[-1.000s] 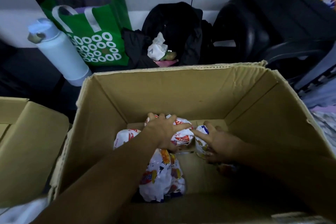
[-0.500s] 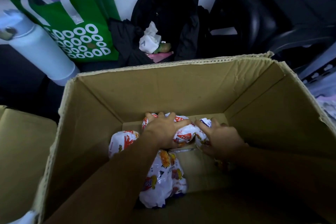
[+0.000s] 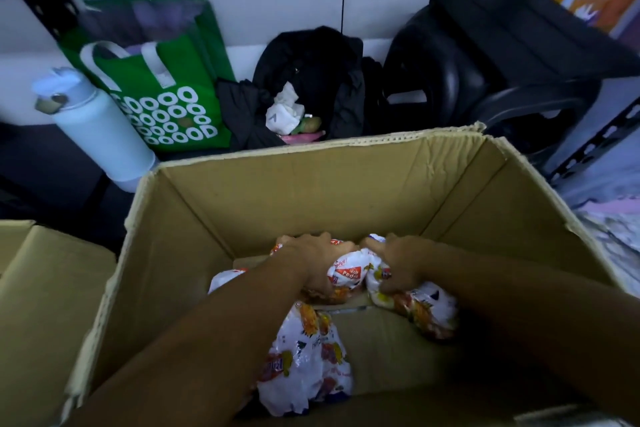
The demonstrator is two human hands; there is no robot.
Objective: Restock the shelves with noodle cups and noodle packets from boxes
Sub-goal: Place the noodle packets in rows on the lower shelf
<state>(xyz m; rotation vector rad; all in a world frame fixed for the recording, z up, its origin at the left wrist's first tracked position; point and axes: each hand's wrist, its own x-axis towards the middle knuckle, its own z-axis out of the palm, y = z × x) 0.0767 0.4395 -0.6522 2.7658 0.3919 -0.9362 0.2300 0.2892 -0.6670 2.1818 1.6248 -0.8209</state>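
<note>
Grips one noodle packet [image 3: 346, 276] in left hand [image 3: 310, 262], second packet [image 3: 426, 308] in right hand [image 3: 403, 267], deep between cardboard box [image 3: 329, 198] walls; green bag [image 3: 162, 104], white bottle [image 3: 100, 135], black chair [image 3: 485, 55] beyond.

The noodle packets [image 3: 304, 367] are white with red, orange and yellow print. The box [image 3: 311, 191] is plain tan. At eleven o'clock, a green bag [image 3: 166, 104] carries white ring-shaped lettering; the bottle [image 3: 100, 128] is pale blue-white.

Probably a shop's back room: slotted metal racking [image 3: 597, 146], cardboard box [image 3: 311, 191], stowed green bag [image 3: 166, 107].
</note>
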